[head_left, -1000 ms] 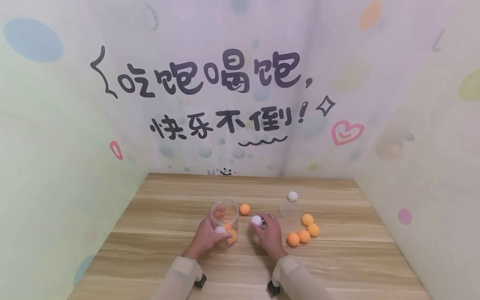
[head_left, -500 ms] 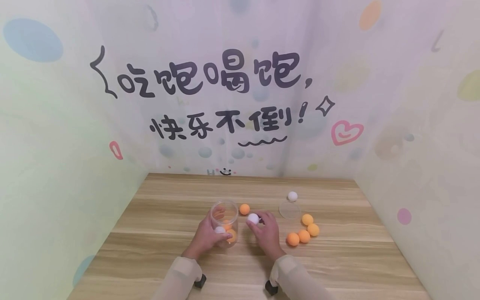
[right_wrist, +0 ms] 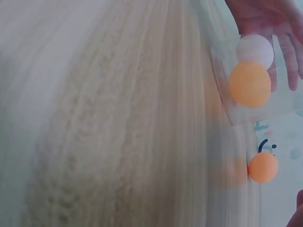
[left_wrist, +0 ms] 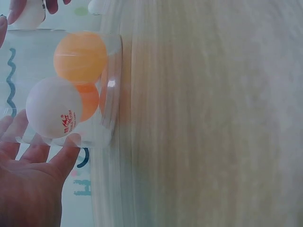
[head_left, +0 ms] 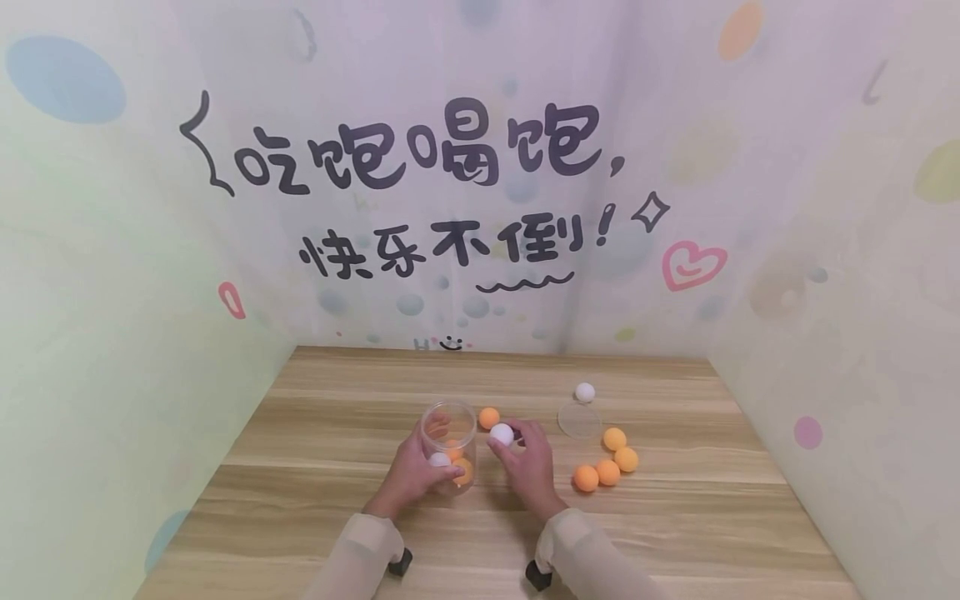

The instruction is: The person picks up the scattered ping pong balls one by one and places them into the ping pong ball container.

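With the left hand (head_left: 409, 472) gripping the jar (head_left: 467, 448), it seems best to hold that still, avoid nudging the orange ball (head_left: 489, 417) at its 2 o'clock, and raise the white ball (head_left: 501, 435) at its 3 o'clock, pinched in the right hand (head_left: 531, 465), over the jar's centre before letting go.

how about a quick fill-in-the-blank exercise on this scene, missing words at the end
1. The jar in the left hand shows three balls inside, of which ____ are orange.
2. The ball pinched by the right hand is ____ in colour.
3. On the table, to the right of the right hand, the number of orange balls is ____.

Missing words: two; white; four.
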Tool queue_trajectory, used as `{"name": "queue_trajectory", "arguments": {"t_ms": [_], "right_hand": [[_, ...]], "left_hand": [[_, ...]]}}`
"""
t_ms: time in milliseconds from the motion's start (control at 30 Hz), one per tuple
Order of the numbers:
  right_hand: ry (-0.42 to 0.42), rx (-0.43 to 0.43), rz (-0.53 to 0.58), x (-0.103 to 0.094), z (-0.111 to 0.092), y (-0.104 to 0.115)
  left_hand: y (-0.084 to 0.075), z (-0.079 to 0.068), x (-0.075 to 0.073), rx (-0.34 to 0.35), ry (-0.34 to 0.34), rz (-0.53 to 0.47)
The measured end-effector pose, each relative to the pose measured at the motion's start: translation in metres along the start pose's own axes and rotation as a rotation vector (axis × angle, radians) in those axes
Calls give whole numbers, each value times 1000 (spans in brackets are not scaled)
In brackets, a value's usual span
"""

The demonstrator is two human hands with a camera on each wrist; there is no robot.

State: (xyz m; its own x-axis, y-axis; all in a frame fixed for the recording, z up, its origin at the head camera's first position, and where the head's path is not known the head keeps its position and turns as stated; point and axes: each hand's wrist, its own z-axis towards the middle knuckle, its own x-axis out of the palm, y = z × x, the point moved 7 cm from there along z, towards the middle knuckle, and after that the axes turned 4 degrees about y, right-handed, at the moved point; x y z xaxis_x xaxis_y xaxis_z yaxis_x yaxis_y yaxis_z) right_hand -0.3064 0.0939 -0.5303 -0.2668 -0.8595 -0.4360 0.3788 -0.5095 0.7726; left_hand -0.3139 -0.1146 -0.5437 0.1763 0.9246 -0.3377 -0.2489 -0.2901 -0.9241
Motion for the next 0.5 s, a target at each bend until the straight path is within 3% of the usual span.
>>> {"name": "queue_trajectory", "arguments": {"t_ms": [500], "right_hand": [[-45,-42,79,0,1,17]], "left_hand": [[-1,-1,-1,28,-9,-13]]}}
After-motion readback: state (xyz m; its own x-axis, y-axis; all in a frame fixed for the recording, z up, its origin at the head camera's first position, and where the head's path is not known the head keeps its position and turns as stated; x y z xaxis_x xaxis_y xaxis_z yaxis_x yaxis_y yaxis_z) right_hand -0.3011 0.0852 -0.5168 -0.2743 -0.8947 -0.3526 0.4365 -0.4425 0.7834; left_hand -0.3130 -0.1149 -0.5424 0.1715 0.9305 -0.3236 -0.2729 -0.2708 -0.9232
